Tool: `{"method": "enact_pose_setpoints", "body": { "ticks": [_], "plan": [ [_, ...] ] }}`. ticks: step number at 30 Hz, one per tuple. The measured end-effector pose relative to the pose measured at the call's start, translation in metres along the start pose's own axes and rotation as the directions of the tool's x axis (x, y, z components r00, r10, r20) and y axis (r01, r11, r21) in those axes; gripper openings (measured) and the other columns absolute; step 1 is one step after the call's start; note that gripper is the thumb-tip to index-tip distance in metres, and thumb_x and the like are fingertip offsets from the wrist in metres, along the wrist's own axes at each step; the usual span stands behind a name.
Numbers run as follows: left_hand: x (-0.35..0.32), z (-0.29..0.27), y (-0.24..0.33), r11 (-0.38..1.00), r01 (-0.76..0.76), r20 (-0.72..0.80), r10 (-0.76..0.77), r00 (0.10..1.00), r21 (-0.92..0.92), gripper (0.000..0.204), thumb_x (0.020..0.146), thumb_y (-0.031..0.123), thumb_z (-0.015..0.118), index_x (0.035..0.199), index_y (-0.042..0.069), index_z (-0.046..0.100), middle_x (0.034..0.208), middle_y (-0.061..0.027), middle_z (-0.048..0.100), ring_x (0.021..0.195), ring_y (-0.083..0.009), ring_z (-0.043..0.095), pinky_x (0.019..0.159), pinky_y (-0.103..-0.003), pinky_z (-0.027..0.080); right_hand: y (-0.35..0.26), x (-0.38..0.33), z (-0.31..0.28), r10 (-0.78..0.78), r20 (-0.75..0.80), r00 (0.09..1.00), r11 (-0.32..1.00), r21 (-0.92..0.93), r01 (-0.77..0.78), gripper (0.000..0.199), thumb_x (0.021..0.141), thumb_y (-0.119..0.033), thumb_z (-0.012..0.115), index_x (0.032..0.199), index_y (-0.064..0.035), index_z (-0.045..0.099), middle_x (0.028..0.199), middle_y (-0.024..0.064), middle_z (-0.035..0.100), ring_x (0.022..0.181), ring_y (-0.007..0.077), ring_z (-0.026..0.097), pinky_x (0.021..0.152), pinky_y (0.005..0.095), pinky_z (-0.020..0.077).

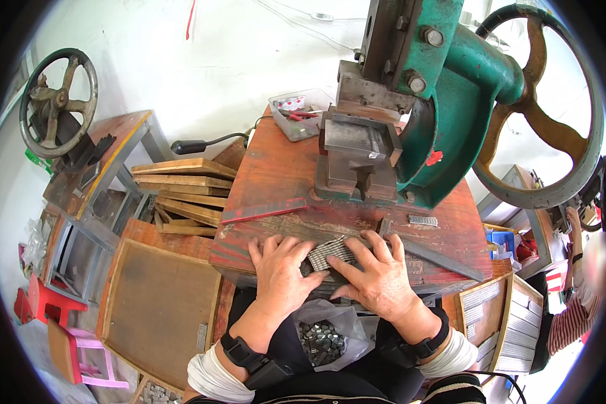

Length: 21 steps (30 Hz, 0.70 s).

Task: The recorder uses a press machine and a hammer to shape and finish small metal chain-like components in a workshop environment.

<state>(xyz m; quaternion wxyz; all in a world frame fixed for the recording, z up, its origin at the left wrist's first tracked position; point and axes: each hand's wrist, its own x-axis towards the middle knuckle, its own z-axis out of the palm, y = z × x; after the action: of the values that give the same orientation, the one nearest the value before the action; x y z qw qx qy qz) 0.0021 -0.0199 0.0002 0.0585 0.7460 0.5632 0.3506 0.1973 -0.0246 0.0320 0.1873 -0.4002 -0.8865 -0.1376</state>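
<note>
At the front edge of the worn wooden bench point(256, 182), a block of small grey metal pieces in tight rows point(333, 252) lies between my two hands. My left hand point(276, 268) presses it from the left, with the thumb along its near side and the other fingers bent onto the wood. From the right, my right hand point(378, 275) holds it with thumb and forefinger. Their tips partly cover the block. Beyond it stands a green hand press point(461, 114) with a steel die block point(357, 161). Below my hands, a clear plastic bag point(358, 342) contains many loose shiny metal pieces.
A red bar point(264, 211) and a dark steel bar point(441, 258) flank the block; a small row of pieces point(423, 221) lies further right. A wooden tray point(158, 296) sits left, stacked boards point(182, 192) behind it. Filled trays point(518, 316) and another person point(576, 316) are right.
</note>
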Motion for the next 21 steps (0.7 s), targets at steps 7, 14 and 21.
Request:
{"method": "enact_pose_setpoints", "body": {
  "ticks": [7,14,21],
  "plan": [
    [-0.001,-0.002,0.0,1.0,-0.012,-0.016,0.012,1.0,-0.001,0.05,0.063,0.031,0.085,0.105,0.01,0.07,0.101,-0.0023,0.065,0.107,-0.0267,0.052,0.103,-0.06,0.026,0.006,-0.011,0.0,0.041,0.009,0.999,0.999,-0.017,-0.04,0.062,0.062,-0.05,0.076,0.119,-0.0263,0.066,0.125,0.0045,0.053,0.122,0.0293,0.044,0.099,0.0566,0.0321],
    [0.0,-0.002,0.0,1.0,0.0,0.013,0.0,1.0,0.002,0.05,0.063,0.031,0.085,0.106,0.01,0.069,0.104,-0.0027,0.065,0.109,-0.0274,0.052,0.103,-0.06,0.026,0.015,-0.016,-0.001,0.042,-0.016,0.999,0.998,-0.044,-0.043,0.058,0.064,-0.045,0.078,0.118,-0.0275,0.067,0.122,0.004,0.054,0.121,0.0286,0.046,0.099,0.0562,0.0311],
    [0.0,-0.005,0.005,0.999,-0.004,0.085,0.0,0.996,0.045,0.054,0.066,0.029,0.083,0.114,0.011,0.066,0.108,-0.0053,0.062,0.111,-0.0279,0.051,0.104,-0.061,0.025,0.018,-0.015,0.003,0.011,-0.073,0.997,0.997,-0.07,-0.016,0.049,0.065,-0.031,0.078,0.113,-0.0257,0.069,0.117,0.0056,0.056,0.115,0.0289,0.05,0.096,0.0528,0.0338]
  ]
}}
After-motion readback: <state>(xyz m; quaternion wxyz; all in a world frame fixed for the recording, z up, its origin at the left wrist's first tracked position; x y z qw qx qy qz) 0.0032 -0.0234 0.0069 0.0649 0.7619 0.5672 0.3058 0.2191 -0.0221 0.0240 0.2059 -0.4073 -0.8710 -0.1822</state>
